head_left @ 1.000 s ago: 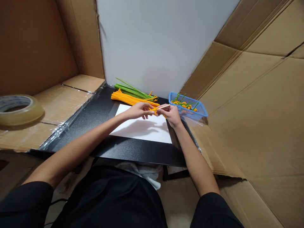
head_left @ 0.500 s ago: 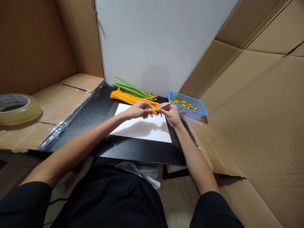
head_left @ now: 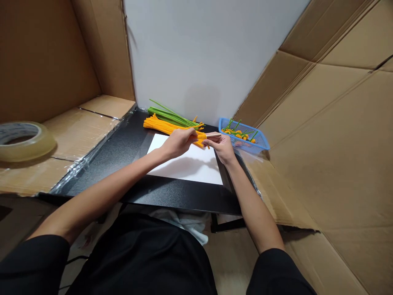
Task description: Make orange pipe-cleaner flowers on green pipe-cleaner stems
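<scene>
The stick (head_left: 217, 135) runs sideways from the pinching right hand (head_left: 223, 148) toward the left hand (head_left: 180, 142), orange coil (head_left: 202, 137) between. Left fingers curl inward; their grip is hidden.

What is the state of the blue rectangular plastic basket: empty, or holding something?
Holding something: small orange pieces with green stems lie inside the basket; some stems overlap its far rim.

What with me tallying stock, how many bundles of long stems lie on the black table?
2: the green bundle near the wall, and the orange bundle just nearer the camera, partly hidden behind the left hand. Others might be hidden there.
</scene>
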Motion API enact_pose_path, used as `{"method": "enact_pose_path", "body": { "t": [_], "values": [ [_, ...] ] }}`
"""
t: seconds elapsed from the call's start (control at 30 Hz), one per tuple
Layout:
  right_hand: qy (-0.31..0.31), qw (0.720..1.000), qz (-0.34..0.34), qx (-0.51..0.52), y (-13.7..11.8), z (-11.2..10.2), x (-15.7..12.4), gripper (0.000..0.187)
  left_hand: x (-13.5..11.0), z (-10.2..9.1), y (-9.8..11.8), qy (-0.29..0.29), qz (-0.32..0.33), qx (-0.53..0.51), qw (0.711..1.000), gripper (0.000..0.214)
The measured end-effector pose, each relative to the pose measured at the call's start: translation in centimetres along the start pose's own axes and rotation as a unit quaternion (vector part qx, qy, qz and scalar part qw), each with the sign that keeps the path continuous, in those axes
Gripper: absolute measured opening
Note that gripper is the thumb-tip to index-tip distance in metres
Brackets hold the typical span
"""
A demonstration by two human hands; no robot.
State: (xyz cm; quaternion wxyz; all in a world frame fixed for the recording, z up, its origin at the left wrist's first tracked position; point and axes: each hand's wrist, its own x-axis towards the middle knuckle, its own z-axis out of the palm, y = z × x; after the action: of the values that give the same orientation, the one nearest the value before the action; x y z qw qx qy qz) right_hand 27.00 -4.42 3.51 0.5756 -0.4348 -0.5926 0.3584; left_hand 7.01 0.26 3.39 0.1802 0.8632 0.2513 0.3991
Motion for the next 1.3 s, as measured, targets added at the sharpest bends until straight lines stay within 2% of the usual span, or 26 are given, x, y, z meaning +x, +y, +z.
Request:
{"method": "enact_pose_path", "body": {
  "t": [0.07,0.13,0.2,0.27,0.33,0.43,0.53,0.6,0.67,0.73,0.77,0.87,0.93,0.97,1.0,1.1,1.13,1.17,1.23,1.3],
  "values": [
    [0.000,1.000,-0.008,-0.001,-0.2,0.0,-0.1,0.042,0.4,-0.7,0.0,-0.055,-0.044,-0.102,0.992,0.012],
    [-0.002,1.000,-0.014,-0.003,-0.2,0.0,-0.1,0.040,0.8,-1.3,-0.1,-0.142,-0.083,-0.195,0.967,0.022],
    [-0.005,1.000,-0.017,-0.007,-0.2,0.1,-0.2,0.039,1.0,-1.7,-0.3,-0.210,-0.102,-0.239,0.942,0.032],
    [-0.003,1.000,-0.016,-0.012,-0.1,0.1,-0.2,0.037,1.0,-1.7,-0.4,-0.234,-0.101,-0.235,0.938,0.039],
    [0.005,1.000,-0.015,-0.009,0.1,0.1,-0.1,0.036,0.7,-1.4,-0.4,-0.206,-0.076,-0.181,0.959,0.036],
    [0.026,1.000,-0.008,0.009,0.3,0.2,0.0,0.036,0.0,-0.5,0.0,-0.097,0.003,-0.013,0.995,0.022],
    [0.037,0.999,-0.007,0.010,0.6,0.4,0.0,0.038,-0.4,0.2,0.3,-0.022,0.037,0.125,0.991,0.017],
    [0.031,0.999,-0.012,0.000,0.6,0.4,0.0,0.039,-0.3,0.3,0.1,-0.009,0.025,0.142,0.990,0.011],
    [0.024,0.999,-0.023,-0.009,0.5,0.4,0.0,0.040,0.0,0.0,-0.3,-0.017,0.010,0.093,0.995,0.011],
    [0.014,0.999,-0.025,-0.014,0.2,0.2,-0.1,0.039,0.4,-0.6,-0.8,-0.087,-0.013,-0.029,0.996,0.013],
    [0.006,1.000,-0.022,-0.015,0.0,0.2,-0.2,0.038,0.5,-1.0,-1.1,-0.142,-0.027,-0.107,0.984,0.017],
    [-0.022,1.000,-0.002,-0.020,-0.6,0.0,-0.4,0.036,0.9,-1.9,-1.5,-0.293,-0.065,-0.298,0.906,0.028],
    [-0.032,0.999,0.004,-0.018,-0.8,-0.1,-0.4,0.036,0.9,-2.1,-1.3,-0.325,-0.076,-0.337,0.880,0.032],
    [-0.030,0.999,0.003,-0.014,-0.8,-0.1,-0.4,0.036,0.8,-2.0,-1.1,-0.315,-0.078,-0.333,0.886,0.032],
    [-0.022,1.000,-0.001,-0.010,-0.8,0.0,-0.4,0.037,0.7,-1.7,-0.9,-0.286,-0.076,-0.312,0.903,0.029],
    [0.008,1.000,-0.012,0.002,-0.5,0.2,-0.2,0.040,0.3,-0.7,0.0,-0.126,-0.042,-0.148,0.980,0.030],
    [0.014,1.000,-0.013,0.003,-0.4,0.3,-0.2,0.041,0.1,-0.3,0.3,-0.081,-0.027,-0.073,0.994,0.031],
    [0.016,1.000,-0.013,0.001,-0.4,0.4,-0.1,0.042,0.0,-0.1,0.5,-0.051,-0.015,-0.005,0.999,0.028],
    [0.014,1.000,-0.016,-0.006,-0.4,0.4,-0.1,0.042,-0.1,0.1,0.6,-0.035,-0.003,0.081,0.996,0.015],
    [0.006,1.000,-0.015,-0.011,-0.5,0.3,-0.2,0.041,0.0,-0.1,0.6,-0.049,-0.002,0.075,0.996,0.009]
  ]
}}
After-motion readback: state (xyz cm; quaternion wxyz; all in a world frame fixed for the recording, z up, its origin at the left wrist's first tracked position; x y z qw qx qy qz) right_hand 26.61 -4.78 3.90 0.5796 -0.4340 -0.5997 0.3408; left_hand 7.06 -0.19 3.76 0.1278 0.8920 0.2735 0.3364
